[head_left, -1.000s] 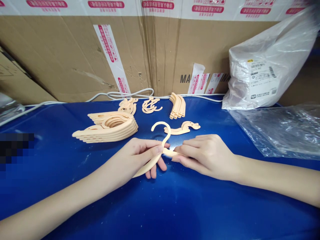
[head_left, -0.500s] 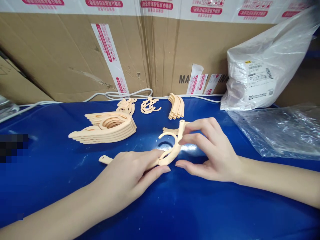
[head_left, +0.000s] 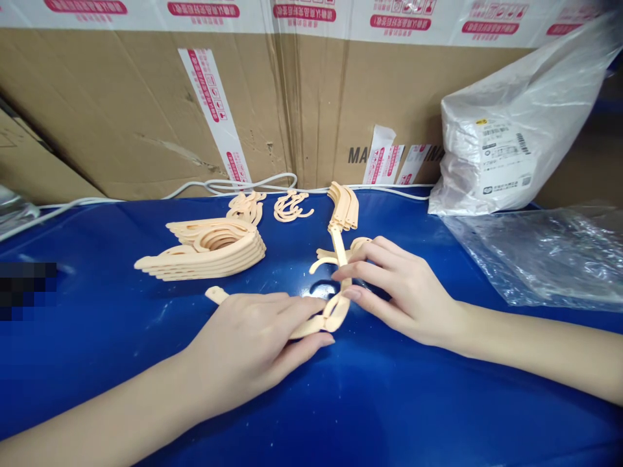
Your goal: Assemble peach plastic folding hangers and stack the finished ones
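A beige plastic folding hanger (head_left: 335,318) is held between both hands just above the blue surface. My left hand (head_left: 257,344) is closed over its left arm, whose end sticks out past the knuckles. My right hand (head_left: 399,292) pinches the right arm, which points away from me, between thumb and fingers. The hanger's hook (head_left: 321,264) curves out to the left of that arm. Beyond the right fingers lie more beige pieces (head_left: 361,244), partly hidden. A pile of curved hanger arms (head_left: 344,206) is behind them.
A stack of beige folded hangers (head_left: 209,259) lies left of centre, with loose hooks (head_left: 292,206) and small curved parts (head_left: 246,207) behind. A cardboard box (head_left: 160,117) and white cable (head_left: 189,188) line the back. To the right are a white plastic bag (head_left: 487,155) and clear plastic (head_left: 545,253).
My right fingers have closed further on the hanger's right arm, and that arm now tilts left at its far end. My left hand has shifted slightly right and nearer with its side.
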### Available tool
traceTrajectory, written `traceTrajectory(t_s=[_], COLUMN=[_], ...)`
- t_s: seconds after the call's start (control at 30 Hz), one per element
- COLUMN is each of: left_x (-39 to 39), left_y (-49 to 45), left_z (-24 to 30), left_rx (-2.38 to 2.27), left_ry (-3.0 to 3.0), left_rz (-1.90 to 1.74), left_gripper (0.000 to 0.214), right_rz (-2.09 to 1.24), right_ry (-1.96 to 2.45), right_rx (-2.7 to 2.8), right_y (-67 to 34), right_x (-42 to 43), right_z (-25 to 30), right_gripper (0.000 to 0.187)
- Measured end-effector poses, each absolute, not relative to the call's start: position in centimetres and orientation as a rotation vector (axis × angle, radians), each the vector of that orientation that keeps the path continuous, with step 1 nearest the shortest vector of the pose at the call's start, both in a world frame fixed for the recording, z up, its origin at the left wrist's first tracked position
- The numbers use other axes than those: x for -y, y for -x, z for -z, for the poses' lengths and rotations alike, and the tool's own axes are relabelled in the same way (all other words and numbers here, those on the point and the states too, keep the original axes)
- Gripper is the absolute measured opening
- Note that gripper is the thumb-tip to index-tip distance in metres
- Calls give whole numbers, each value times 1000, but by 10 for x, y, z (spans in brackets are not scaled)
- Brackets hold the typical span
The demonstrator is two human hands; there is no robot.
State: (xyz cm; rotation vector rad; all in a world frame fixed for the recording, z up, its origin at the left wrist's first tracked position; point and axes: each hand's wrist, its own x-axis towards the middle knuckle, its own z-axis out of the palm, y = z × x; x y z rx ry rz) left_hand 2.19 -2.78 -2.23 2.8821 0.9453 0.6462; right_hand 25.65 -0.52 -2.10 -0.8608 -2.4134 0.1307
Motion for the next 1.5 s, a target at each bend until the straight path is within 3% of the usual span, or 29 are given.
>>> traceTrajectory(t_s=[0.27,0.5,0.57,0.7,0.77,1.23,1.37,1.5], left_x=[31,19,13,4,3,23,24,18], left_y=[-28,-26,-26,-27,-28,-26,-26,-24], left_z=[15,15,17,21,21,6,10,17], left_rx=[-827,-989,-1020,-1064,-1071,-1240,-1208,-1089], left_ry=[-3177,-3021,-2902,-2837,-2824,-3364,-3334,-3174], left_rz=[-720,-717,-661,-378,-254,-472,-502,-399], left_gripper=[15,15,24,63,70,50,36,41], right_rz=[-311,-270,-316,-450,-485,-538,-558,-633], right_ry=[1016,967,967,1022,1042,1135,1148,1167], right_rx=[2242,2177,2106,1946,1903,1845,1869,1841], right_y=[-256,-260,-261,-263,-264,-268,-270,-271], right_x=[2,-3,-7,-16,-19,-23,-28,-33], right_z=[23,24,26,30,32,33,38,42], right_gripper=[3,27,27,24,23,22,20,17])
